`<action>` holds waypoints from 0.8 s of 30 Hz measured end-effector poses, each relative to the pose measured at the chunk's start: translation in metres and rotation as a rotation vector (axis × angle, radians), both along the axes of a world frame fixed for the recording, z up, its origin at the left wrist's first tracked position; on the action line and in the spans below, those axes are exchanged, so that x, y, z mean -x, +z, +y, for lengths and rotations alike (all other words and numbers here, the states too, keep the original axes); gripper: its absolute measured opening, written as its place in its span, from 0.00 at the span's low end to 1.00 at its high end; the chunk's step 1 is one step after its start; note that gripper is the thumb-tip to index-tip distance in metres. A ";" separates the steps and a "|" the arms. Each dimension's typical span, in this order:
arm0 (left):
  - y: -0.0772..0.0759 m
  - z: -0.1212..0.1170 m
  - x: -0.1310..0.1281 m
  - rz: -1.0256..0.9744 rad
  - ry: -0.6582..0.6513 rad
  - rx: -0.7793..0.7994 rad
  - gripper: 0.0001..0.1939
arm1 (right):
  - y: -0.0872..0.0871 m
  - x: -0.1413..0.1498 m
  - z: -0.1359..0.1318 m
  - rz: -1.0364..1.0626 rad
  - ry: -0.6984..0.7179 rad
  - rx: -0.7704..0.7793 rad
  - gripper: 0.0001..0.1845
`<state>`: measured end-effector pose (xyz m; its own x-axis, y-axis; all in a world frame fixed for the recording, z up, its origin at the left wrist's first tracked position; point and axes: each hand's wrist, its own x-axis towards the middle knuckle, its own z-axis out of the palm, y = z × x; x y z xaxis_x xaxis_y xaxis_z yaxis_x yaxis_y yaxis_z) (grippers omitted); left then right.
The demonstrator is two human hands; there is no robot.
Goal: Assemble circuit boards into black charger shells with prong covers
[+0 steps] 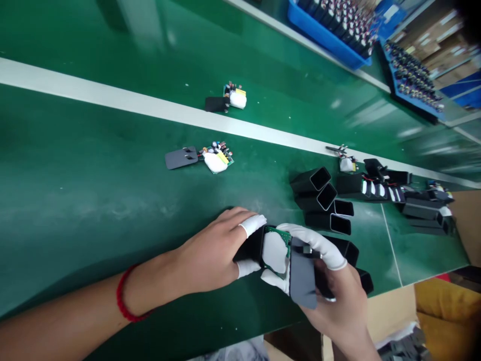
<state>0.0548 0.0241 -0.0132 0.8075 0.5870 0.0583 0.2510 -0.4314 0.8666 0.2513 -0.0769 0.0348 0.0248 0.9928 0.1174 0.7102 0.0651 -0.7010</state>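
My left hand (210, 250), with white finger cots on thumb and forefinger, grips a black rectangular case (251, 248). My right hand (343, 296), its fingertips covered in white too, holds a green circuit board (284, 234) at the case's open end. A white pad (275, 252) lies over most of the board. Beside the board a flat dark grey end plate (303, 278) is tilted toward me, under my right fingers. How far the board sits inside the case cannot be made out.
Two circuit boards with plates, one nearer (217, 159) and one farther (236, 98), lie ahead. Empty black cases (319, 198) are stacked to the right. Blue trays (326, 35) of parts stand at the back right. Below the table edge is a cardboard box (391, 313).
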 end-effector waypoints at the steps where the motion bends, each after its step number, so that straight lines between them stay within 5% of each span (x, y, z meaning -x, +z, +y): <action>1: 0.000 0.000 0.000 -0.003 0.003 -0.002 0.28 | -0.001 -0.001 0.000 0.034 0.005 0.002 0.36; 24: 0.004 0.003 -0.001 0.040 -0.027 0.022 0.30 | 0.009 0.000 0.006 -0.149 0.077 0.001 0.30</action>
